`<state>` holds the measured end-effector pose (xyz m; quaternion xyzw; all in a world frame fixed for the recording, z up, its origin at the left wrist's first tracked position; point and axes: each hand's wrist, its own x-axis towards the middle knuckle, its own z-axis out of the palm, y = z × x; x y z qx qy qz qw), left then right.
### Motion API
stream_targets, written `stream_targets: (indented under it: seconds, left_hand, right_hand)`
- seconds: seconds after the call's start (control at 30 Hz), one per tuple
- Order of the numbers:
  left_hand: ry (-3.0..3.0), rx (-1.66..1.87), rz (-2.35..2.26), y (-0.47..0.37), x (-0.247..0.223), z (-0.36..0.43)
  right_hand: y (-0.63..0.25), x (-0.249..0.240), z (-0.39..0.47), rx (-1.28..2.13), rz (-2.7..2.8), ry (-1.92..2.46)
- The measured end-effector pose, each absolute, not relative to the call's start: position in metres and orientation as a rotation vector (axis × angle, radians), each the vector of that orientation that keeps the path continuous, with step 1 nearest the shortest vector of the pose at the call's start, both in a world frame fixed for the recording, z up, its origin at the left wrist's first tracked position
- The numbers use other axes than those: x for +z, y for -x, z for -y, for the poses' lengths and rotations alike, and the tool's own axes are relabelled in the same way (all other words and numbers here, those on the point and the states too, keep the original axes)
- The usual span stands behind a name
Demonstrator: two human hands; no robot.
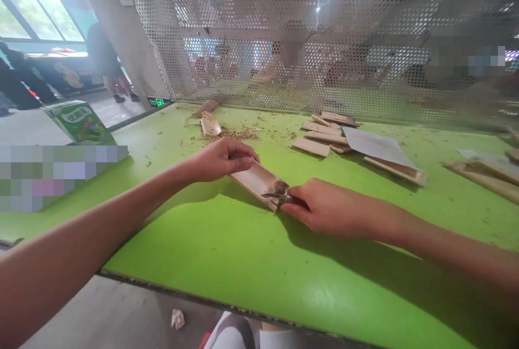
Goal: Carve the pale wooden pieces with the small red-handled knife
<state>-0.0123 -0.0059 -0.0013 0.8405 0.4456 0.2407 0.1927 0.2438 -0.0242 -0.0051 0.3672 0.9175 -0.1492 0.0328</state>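
Observation:
A pale, flat wooden piece (256, 180) lies slanted on the green table (227, 246), its right end rough and darker. My left hand (225, 159) is closed on the far left end of this piece, thumb and fingers pressed together. Wrapped round the dark handle of a small knife (276, 196), my right hand (324, 205) is at the near right end. The knife's blade points left and lies over the rough end of the wooden piece.
Several wooden strips (311, 146) and a white sheet (381, 146) lie at the back right. Brown shavings (239, 133) are scattered near the back. A green box (83, 124) stands at the left. Behind the table rises a perforated metal screen (259, 30).

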Motion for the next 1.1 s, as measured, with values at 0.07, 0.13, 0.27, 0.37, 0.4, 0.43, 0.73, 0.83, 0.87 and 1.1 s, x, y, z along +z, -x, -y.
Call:
stream_targets:
  seconds: [0.07, 0.13, 0.27, 0.37, 0.4, 0.43, 0.73, 0.83, 0.87, 1.1]
  left_hand:
    - [-2.362, 0.666, -1.267, 0.013, -0.002, 0.005]
    - [-2.352, 0.649, -1.262, 0.013, -0.002, 0.005]
    - [-2.307, 0.601, -1.237, 0.014, -0.001, 0.003]
    - [-2.252, 0.561, -1.265, 0.014, 0.0, 0.004]
    - [-2.234, 0.555, -1.277, 0.014, 0.0, 0.005]
    - [-2.219, 0.551, -1.286, 0.014, 0.001, 0.005]
    - [-2.135, 0.516, -1.288, 0.016, -0.002, 0.002]
    - [-2.098, 0.506, -1.261, 0.018, -0.005, 0.001]
    - [-2.089, 0.508, -1.251, 0.017, -0.005, 0.001]
    - [-2.06, 0.493, -1.176, 0.016, -0.005, -0.002]
  right_hand:
    - [-0.244, -0.005, 0.023, -0.451, -2.819, -1.14]
    - [-0.244, -0.008, 0.025, -0.398, -2.854, -1.153]
    - [-0.243, -0.015, 0.036, -0.02, -2.957, -1.271]
    - [-0.242, -0.017, 0.041, 0.096, -2.959, -1.274]
    - [-0.242, -0.017, 0.042, 0.087, -2.959, -1.262]
    - [-0.242, -0.016, 0.042, 0.077, -2.963, -1.249]
    - [-0.242, -0.018, 0.041, 0.148, -2.979, -1.209]
    - [-0.242, -0.019, 0.038, 0.127, -3.015, -1.131]
    - [-0.242, -0.02, 0.038, 0.126, -3.028, -1.106]
    - [-0.242, -0.022, 0.037, 0.193, -3.024, -1.092]
